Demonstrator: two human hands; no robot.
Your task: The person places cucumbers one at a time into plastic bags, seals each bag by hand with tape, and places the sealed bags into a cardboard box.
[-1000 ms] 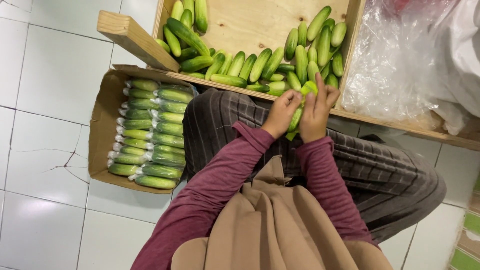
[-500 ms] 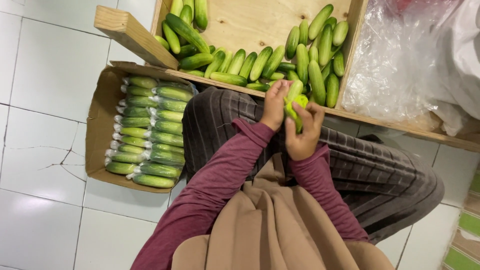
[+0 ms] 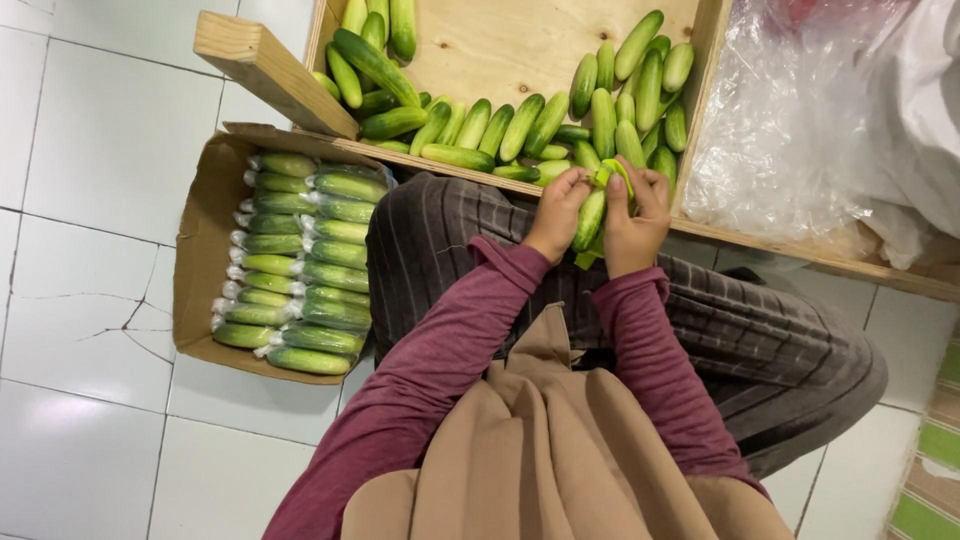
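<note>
Nearest the camera: smooth tan cloth (image 3: 560,450) and maroon knit sleeves (image 3: 440,350), above striped dark trousers (image 3: 720,320). Both hands meet over the lap. The left hand (image 3: 556,214) and right hand (image 3: 634,226) close together around one smooth, elongated cucumber (image 3: 590,217), held nearly upright; a bright green band (image 3: 612,172) sits at its upper end, under the fingertips. To the left on the white tiled floor (image 3: 90,200), a brown cardboard box (image 3: 195,250) holds two stacked columns of glossy film-wrapped cucumbers (image 3: 300,262). Beyond the hands, a pale plywood crate (image 3: 520,45) contains loose unwrapped cucumbers (image 3: 480,125); crumpled clear plastic sheeting (image 3: 820,120) lies right of it. Compared with half a second earlier, the hands sit slightly higher, closer to the crate edge.
</note>
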